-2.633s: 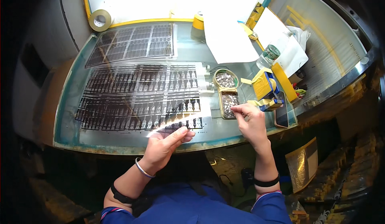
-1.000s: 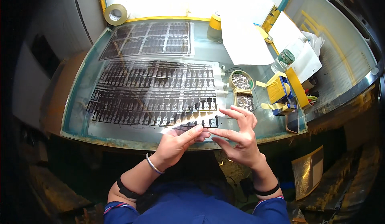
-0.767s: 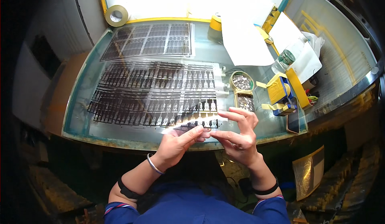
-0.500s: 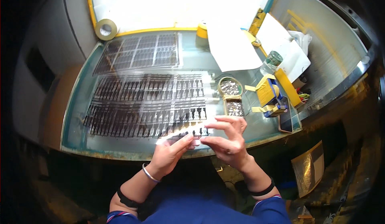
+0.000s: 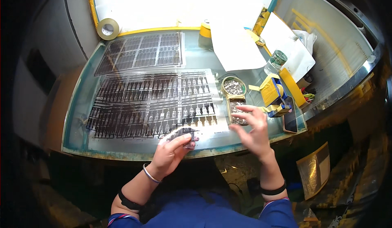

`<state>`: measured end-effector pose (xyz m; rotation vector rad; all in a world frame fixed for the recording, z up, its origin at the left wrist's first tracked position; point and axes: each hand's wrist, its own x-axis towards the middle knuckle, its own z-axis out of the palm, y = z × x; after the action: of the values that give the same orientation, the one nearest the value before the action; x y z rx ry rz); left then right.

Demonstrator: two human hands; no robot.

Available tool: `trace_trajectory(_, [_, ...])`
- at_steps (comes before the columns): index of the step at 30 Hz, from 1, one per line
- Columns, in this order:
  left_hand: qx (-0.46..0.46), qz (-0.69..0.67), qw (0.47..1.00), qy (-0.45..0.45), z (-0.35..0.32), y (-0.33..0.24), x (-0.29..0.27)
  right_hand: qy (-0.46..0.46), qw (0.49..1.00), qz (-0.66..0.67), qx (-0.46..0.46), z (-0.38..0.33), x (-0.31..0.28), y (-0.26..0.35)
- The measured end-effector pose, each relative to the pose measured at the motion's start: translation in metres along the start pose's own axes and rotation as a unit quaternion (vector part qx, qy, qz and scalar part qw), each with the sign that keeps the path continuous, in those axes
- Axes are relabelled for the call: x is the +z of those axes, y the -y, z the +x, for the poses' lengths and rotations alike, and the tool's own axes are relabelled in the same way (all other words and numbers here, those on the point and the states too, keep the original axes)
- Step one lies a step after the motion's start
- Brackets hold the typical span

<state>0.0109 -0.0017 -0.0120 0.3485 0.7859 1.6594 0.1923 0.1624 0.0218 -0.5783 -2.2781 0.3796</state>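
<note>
My left hand [image 5: 167, 156] is closed, its thumb pressing a thin clear film strip with dark markings [image 5: 188, 137] against the fingers. The strip tilts above the near right part of a large sheet with rows of dark printed shapes [image 5: 139, 124]. Fingers curved and apart, my right hand [image 5: 258, 136] hovers at the near end of a small rectangular box of tiny shiny bits [image 5: 237, 105]. Its fingertips overlap the box in view; whether they touch it I cannot tell. Joined to the box's far end is a round dish of similar bits [image 5: 233, 87].
A yellow tape dispenser [image 5: 270, 91] stands right of the box, beside a phone [image 5: 290, 120]. Farther back are a glass jar [image 5: 277, 60] and white paper [image 5: 234, 48]. Another dark sheet [image 5: 141, 53] and a tape roll [image 5: 108, 29] lie at the far left.
My right hand has let go of the strip and moved right to the box, its fingers spreading. My left hand keeps the strip, now tipped a little differently.
</note>
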Motion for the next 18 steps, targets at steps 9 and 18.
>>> trace_trajectory(9, [0.004,0.046,0.999,0.004,0.002,0.0,0.005,0.088,0.984,-0.072,0.138,0.013,-0.001,-0.034])
trace_trajectory(18, [0.003,0.071,0.997,0.019,0.003,0.0,0.004,0.044,0.987,0.011,0.152,0.009,0.004,-0.028])
